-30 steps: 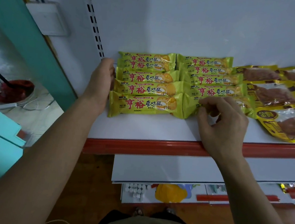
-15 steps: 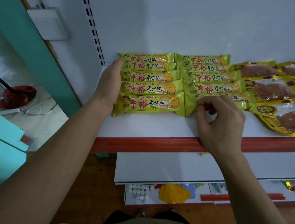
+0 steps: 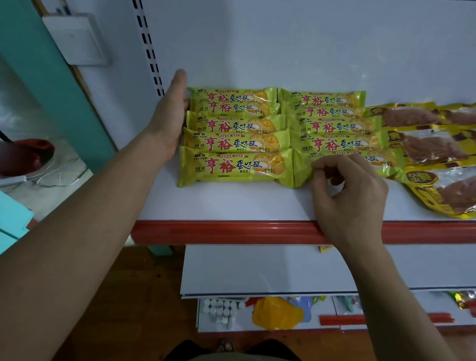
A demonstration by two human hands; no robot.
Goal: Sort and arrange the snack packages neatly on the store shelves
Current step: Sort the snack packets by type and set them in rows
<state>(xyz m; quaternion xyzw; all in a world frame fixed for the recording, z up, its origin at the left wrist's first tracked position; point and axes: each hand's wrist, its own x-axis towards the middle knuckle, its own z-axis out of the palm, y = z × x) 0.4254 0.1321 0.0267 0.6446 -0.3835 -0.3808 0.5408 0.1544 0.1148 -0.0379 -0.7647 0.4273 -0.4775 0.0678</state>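
Your left hand [image 3: 169,118], fingers straight, presses flat against the left ends of the green biscuit packs [image 3: 236,136]. Your right hand [image 3: 349,194] pinches the near right pack [image 3: 303,171] with curled fingers

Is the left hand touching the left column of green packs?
Touching. The head view shows the left hand laid flat against the left ends of the green packs, no gap visible.

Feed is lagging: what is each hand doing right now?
Left hand: open, flat against the left ends of the green snack packs.
Right hand: fingers curled, pinching the front right green pack.
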